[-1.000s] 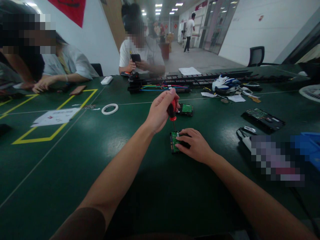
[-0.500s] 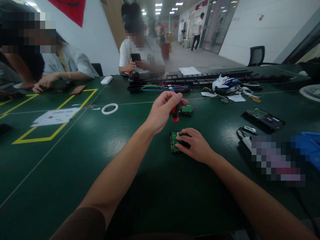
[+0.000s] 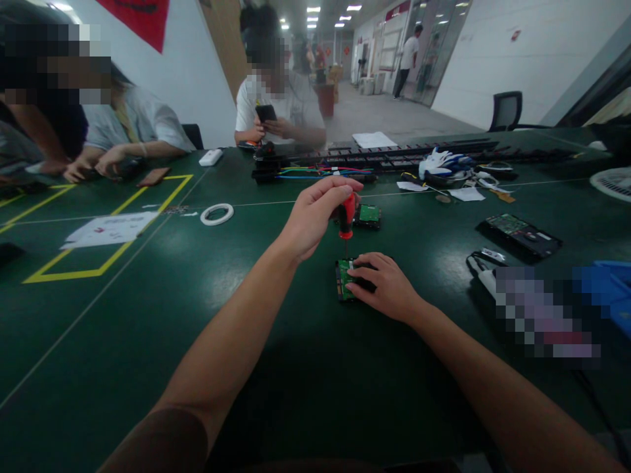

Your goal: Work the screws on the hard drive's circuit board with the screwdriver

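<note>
My left hand (image 3: 320, 213) is closed around the handle of a red and black screwdriver (image 3: 346, 220), which stands upright with its thin shaft pointing down at the hard drive. That hard drive (image 3: 342, 284), with a green circuit board facing up, lies on the dark green table (image 3: 276, 407). My right hand (image 3: 382, 286) rests over its right side, fingers pressed on the board and hiding part of it. Just behind the screwdriver lies a second drive with a green board (image 3: 369, 215).
A white ring (image 3: 217, 214) and papers (image 3: 111, 228) lie to the left. Black rails (image 3: 394, 156), wires and gloves (image 3: 444, 163) stretch across the back. Another drive (image 3: 520, 236) is at the right. People sit across the table, one holding a phone (image 3: 267, 113).
My left hand has shifted slightly on the screwdriver handle, showing more of its red part. My right hand and the drive have stayed put. A person in the background has moved right.
</note>
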Tool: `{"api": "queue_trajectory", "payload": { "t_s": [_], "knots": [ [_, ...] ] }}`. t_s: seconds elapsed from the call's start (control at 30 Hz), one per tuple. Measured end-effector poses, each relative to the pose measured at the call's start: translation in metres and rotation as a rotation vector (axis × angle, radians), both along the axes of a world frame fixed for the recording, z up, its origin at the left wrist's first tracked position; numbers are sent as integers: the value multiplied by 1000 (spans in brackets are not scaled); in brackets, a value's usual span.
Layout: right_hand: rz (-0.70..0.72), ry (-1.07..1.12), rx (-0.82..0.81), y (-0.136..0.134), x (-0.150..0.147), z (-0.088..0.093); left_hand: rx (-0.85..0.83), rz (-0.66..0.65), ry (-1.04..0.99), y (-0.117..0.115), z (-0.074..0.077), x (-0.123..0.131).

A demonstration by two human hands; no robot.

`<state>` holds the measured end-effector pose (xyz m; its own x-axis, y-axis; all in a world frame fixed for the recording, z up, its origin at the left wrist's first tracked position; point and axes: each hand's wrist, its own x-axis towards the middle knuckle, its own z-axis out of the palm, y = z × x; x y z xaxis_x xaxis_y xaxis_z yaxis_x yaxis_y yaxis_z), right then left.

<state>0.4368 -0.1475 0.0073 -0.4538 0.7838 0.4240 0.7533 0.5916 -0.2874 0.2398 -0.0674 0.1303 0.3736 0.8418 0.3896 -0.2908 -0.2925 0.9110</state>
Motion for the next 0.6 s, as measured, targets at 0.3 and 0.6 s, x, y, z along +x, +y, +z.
{"api": "queue_trajectory", "payload": {
  "t_s": [0.3,0.6],
  "knots": [
    [-4,14,-1,-1,-1,2,-141,-18,-96,-1,-4,10],
    [-3,9,-4,0,-2,2,-124,-58,-44,-5,-8,10]
  ]
}}
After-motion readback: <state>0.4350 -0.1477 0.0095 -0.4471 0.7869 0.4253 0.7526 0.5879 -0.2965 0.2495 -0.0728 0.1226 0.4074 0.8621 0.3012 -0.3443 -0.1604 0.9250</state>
